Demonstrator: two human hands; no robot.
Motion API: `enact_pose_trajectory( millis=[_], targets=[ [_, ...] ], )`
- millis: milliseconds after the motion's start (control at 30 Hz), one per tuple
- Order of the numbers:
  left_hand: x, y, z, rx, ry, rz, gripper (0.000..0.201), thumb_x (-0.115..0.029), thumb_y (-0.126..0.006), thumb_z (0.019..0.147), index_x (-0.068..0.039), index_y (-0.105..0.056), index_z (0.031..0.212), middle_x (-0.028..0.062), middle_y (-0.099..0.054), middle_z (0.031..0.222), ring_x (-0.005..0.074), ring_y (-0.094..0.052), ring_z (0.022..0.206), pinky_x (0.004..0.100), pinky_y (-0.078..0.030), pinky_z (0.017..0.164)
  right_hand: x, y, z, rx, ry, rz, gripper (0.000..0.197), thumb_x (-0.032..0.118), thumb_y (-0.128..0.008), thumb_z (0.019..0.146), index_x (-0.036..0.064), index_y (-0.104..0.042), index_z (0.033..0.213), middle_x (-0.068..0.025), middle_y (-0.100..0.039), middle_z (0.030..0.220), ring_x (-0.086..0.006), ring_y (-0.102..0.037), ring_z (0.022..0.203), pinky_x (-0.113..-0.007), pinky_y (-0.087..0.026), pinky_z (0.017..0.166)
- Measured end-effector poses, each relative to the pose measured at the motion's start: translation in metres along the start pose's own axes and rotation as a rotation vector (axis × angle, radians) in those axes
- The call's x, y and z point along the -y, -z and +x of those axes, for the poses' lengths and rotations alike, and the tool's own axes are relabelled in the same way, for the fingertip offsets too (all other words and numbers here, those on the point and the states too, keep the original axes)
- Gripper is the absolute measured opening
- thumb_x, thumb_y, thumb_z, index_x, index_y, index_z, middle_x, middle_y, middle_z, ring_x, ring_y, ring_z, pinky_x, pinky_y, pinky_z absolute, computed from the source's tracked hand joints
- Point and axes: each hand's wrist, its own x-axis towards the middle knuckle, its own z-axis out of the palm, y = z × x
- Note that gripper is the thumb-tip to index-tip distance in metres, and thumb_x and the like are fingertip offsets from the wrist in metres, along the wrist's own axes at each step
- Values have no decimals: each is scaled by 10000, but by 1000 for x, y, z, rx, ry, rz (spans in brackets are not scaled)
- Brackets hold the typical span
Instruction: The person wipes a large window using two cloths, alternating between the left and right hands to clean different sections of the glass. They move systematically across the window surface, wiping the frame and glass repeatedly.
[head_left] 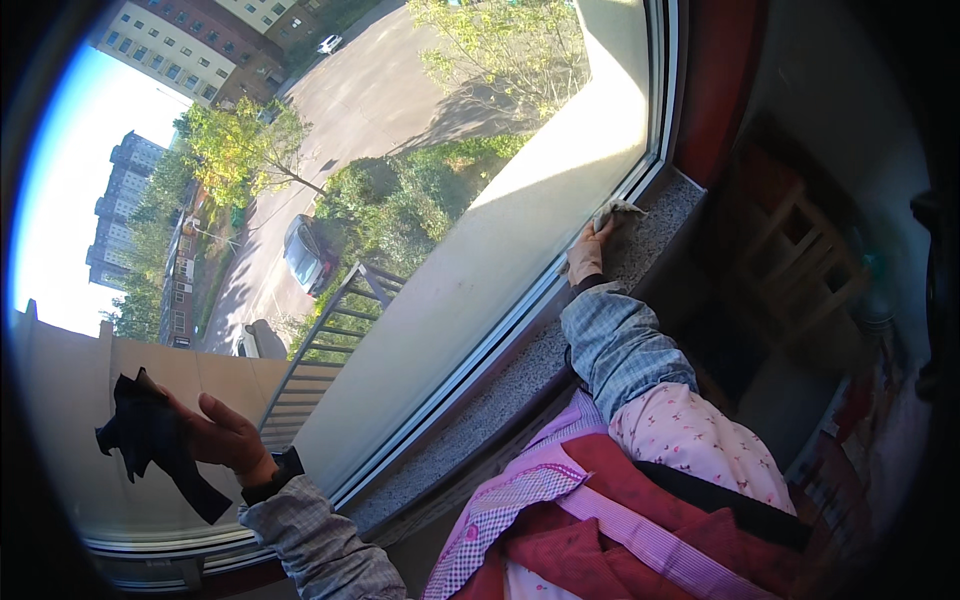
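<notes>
At the left, my left hand (225,437) is raised at the window glass with its thumb apart. It holds a dark cloth (155,435), whose loose ends hang down and hide most of the fingers. My right hand (587,252) reaches ahead to the speckled grey stone windowsill (530,368). Its fingers are closed on a crumpled pale cloth (618,211), which lies against the sill beside the window frame.
The white window frame (455,395) runs along the sill's outer edge. A red post (712,90) rises at the sill's far end. To the right stands a wooden chair (805,250) in shadow. Beyond the glass are a metal railing (315,350), trees and parked cars.
</notes>
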Motion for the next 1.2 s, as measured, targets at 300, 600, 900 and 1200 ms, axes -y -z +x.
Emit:
enact_pose_trajectory(
  millis=[300,600,900,1200],
  targets=[
    [-14,-4,2,-121,-134,210,435,-218,-615,1050,41,-573,1396,226,-638,1344,388,-624,1237,438,-484,1079,162,6,-113,65,-664,376,570,170,-434,1096,235,-236,1626,-113,-314,1651,-263,-360,1494,-478,-367,1171],
    [-10,-2,-1,-41,-79,62,473,-227,-496,1099,54,-475,1478,261,-529,1480,384,-528,1372,431,-408,1162,366,-34,-68,206,411,248,485,115,-448,1091,152,-384,1571,-165,-365,1619,-338,-356,1502,-463,-327,1234],
    [-7,-2,-9,-58,-8,186,517,-349,-481,1090,13,-529,1456,237,-591,1418,404,-587,1294,450,-471,1109,286,-23,3,129,529,18,560,-19,-473,1044,146,-365,1568,-141,-369,1580,-303,-398,1471,-418,-381,1220],
    [-4,2,-12,13,18,232,518,-370,-482,1078,6,-548,1429,232,-584,1421,405,-587,1289,458,-472,1103,106,27,84,-5,-380,147,538,60,-485,1062,212,-377,1566,-135,-401,1603,-306,-364,1500,-398,-379,1215]
  ],
)
